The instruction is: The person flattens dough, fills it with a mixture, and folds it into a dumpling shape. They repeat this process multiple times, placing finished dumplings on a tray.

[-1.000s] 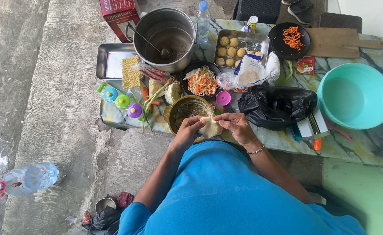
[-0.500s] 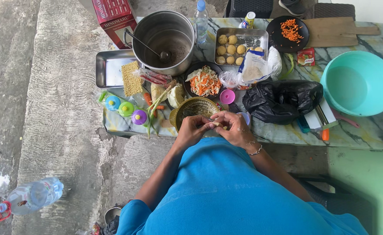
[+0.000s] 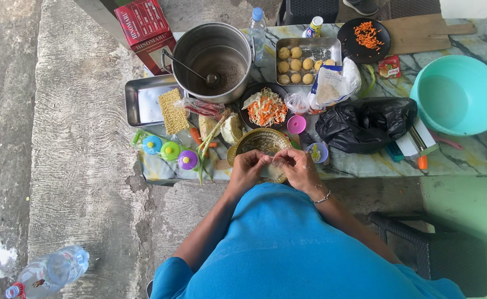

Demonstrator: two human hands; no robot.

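Dough, flat a second ago, now sits folded between both hands: left hand [image 3: 248, 168] and right hand [image 3: 297, 168] pinch the dough piece [image 3: 273, 168] together, just this side of the brass bowl [image 3: 260, 141] on the desk [image 3: 365, 163].

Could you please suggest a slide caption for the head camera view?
Left hand and right hand pinch a pale dough piece above a round brass-coloured bowl.
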